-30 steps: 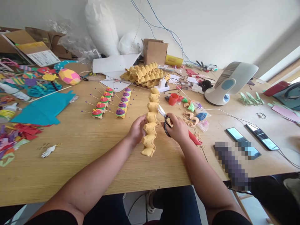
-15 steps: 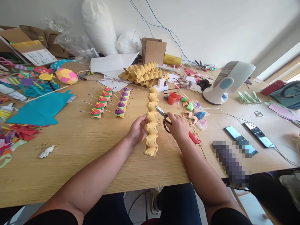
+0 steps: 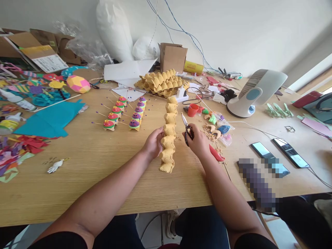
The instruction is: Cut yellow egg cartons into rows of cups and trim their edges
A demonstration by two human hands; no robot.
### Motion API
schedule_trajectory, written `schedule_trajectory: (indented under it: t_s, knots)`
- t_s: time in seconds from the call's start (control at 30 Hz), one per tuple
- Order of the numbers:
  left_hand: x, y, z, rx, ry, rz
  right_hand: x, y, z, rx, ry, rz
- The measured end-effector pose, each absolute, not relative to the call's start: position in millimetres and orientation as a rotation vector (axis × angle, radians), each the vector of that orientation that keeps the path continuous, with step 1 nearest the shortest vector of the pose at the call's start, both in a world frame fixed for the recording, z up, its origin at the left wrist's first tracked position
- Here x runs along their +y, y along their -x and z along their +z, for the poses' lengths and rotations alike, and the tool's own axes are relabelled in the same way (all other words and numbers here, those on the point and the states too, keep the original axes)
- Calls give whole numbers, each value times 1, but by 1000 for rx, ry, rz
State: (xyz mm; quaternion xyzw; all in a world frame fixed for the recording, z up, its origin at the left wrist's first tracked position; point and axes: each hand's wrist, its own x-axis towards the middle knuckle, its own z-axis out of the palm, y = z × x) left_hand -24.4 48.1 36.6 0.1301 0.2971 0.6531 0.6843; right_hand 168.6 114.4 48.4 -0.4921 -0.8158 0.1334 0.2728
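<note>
A long yellow strip of egg carton cups [image 3: 169, 141] is held upright over the table by my left hand [image 3: 154, 143], whose fingers grip its left edge partway along. My right hand [image 3: 198, 139] is closed around the handles of a pair of scissors [image 3: 184, 121]. The blades point up and away, a short gap to the right of the strip. Left of the strip stand two painted egg carton rows stuck with pins, one red and green [image 3: 113, 115], the other purple and yellow [image 3: 136, 114].
Behind lie stacked yellow egg cartons [image 3: 160, 83]. To the right are a red cup [image 3: 192, 110], bags of coloured clay [image 3: 223, 129], carton scraps [image 3: 214, 132], a white fan [image 3: 255, 93] and two phones [image 3: 290, 153]. Blue felt [image 3: 49, 119] and paper scraps [image 3: 31, 141] lie left.
The scissors have come away from the strip's right edge, moving slightly right with my right hand. My left hand keeps its grip on the strip. The view has shifted a little.
</note>
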Motion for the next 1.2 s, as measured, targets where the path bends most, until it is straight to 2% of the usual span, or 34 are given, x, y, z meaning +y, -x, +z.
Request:
schedule_trajectory:
  t_s: [0.33, 0.47, 1.2]
  knots:
    - [47, 25, 41, 679, -302, 1466, 110, -169, 48, -2286, 1133, 472]
    - [49, 35, 38, 650, -274, 1358, 111, -170, 49, -2319, 1042, 462]
    - [55, 52, 25, 498, -133, 1333, 123, -182, 51, -2429, 1079, 34]
